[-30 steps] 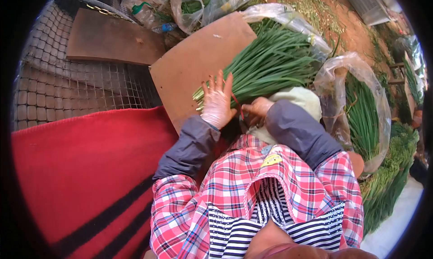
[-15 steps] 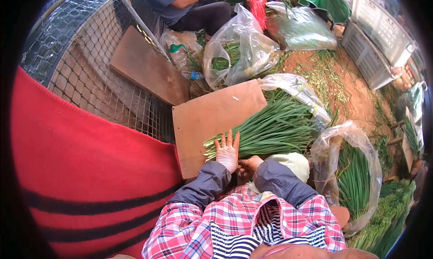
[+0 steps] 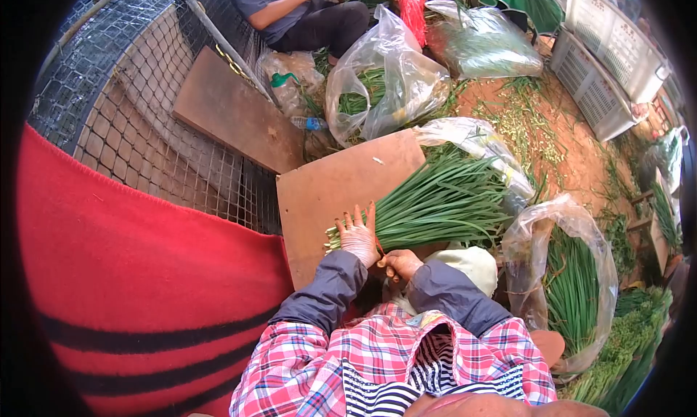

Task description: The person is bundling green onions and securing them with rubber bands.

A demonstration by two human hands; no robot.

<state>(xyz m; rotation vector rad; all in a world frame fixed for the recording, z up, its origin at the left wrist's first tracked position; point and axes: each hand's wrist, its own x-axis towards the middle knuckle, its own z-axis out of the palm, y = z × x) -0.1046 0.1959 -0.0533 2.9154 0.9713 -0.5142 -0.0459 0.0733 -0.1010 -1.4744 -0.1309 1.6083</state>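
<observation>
Even, bright daylight fills the scene, with only soft shadows. A fisheye lens bends the wire fence [image 3: 145, 126] at left and the crates [image 3: 617, 54] at far right, and a black vignette rings the frame. Glare glints off the plastic bags [image 3: 392, 75]. The near shirt [image 3: 392, 366] is slightly soft.

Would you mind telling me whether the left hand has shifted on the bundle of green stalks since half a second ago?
Yes. The left hand has slid slightly up the green stalks, farther from the near edge of the brown board.
</observation>
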